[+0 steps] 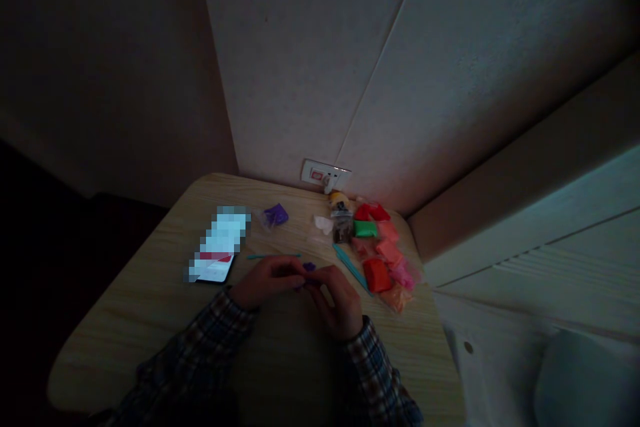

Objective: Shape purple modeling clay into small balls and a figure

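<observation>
My left hand (270, 280) and my right hand (339, 300) meet above the wooden table, fingertips pinched together on a small bit of purple modelling clay. Most of that bit is hidden by the fingers. Just beyond the fingertips shows a small dark purple clay piece (309, 266); whether it lies on the table or touches the fingers I cannot tell. A thin teal stick tool (260, 255) lies behind my left hand. Beside my right hand are flat teal modelling tools (353, 269). An opened bag of purple clay (275, 215) rests further back.
A phone with a lit screen (220, 247) lies at the left of the table (125, 320). Along the right are bagged clays, among them a red pack (377, 275), a green pack (365, 229) and a white pack (323, 224). A wall socket (326, 174) sits behind the table.
</observation>
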Tool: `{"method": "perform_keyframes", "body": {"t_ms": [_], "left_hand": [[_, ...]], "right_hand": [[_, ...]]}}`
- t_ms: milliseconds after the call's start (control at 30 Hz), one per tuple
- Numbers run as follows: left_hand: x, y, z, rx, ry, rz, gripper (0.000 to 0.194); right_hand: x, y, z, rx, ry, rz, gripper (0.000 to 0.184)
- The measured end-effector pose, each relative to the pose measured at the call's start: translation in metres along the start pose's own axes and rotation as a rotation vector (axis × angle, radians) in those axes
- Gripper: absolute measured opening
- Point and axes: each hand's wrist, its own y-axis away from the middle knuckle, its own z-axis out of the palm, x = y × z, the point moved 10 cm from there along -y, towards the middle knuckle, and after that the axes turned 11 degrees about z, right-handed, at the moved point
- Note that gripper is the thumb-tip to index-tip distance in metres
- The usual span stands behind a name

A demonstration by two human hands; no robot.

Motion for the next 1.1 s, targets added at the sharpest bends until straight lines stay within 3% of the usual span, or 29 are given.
{"method": "perform_keyframes", "body": {"t_ms": [333,600,800,1100], "left_hand": [[0.008,0.0,0.014,-0.081,0.107,0.054,0.018],[0.002,0.001,0.013,-0.049,0.145,-0.01,0.021],[-0.007,0.001,0.01,-0.018,0.124,-0.055,0.025],[-0.002,-0.002,0.004,0.05,0.142,-0.019,0.022]], "right_hand": [[-0.003,0.002,-0.012,0.098,0.024,0.014,0.009],[0.003,0.0,-0.005,0.048,0.031,0.049,0.02],[0.011,-0.002,-0.006,0.047,-0.018,0.112,0.006],[0.027,0.002,-0.007,0.05,-0.007,0.208,0.013]]}}
